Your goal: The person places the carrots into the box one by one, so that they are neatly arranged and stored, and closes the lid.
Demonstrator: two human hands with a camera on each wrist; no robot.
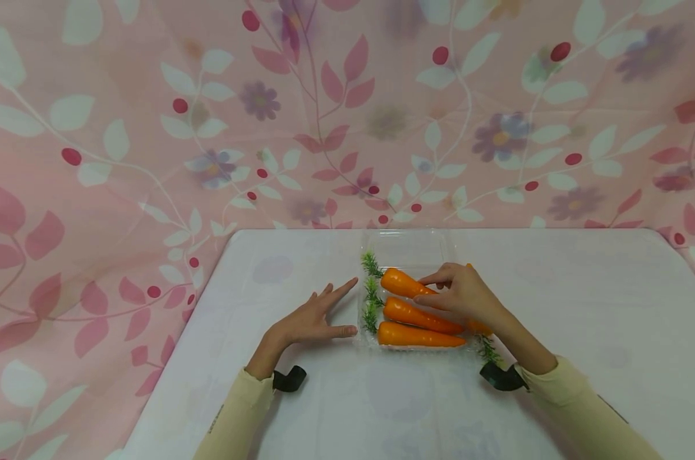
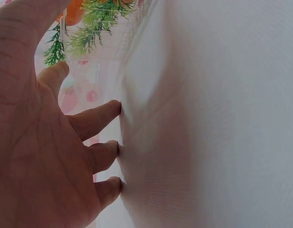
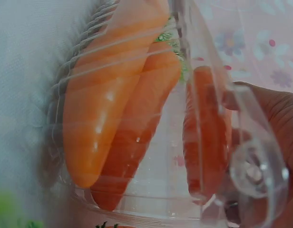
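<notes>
A clear plastic box (image 1: pixel 402 243) with its lid folded back holds three orange toy carrots, their green leaves (image 1: pixel 370 316) toward the left. My right hand (image 1: pixel 468 297) reaches over the box and pinches the farthest carrot (image 1: pixel 402 281) between thumb and fingers. Through the plastic in the right wrist view, that carrot (image 3: pixel 206 137) appears beside the fingers, apart from the middle carrot (image 3: pixel 141 118) and the nearest carrot (image 3: pixel 101 123). My left hand (image 1: pixel 310 319) is spread beside the box's left side; its fingertips touch the table in the left wrist view.
Partly hidden under my right wrist, another carrot (image 1: pixel 478 328) lies right of the box, leaves (image 1: pixel 489 350) toward me. The white-covered table (image 1: pixel 301 255) meets a pink floral cloth (image 1: pixel 347 128) at the back. Dark wrist mounts (image 1: pixel 290 379) sit at both cuffs.
</notes>
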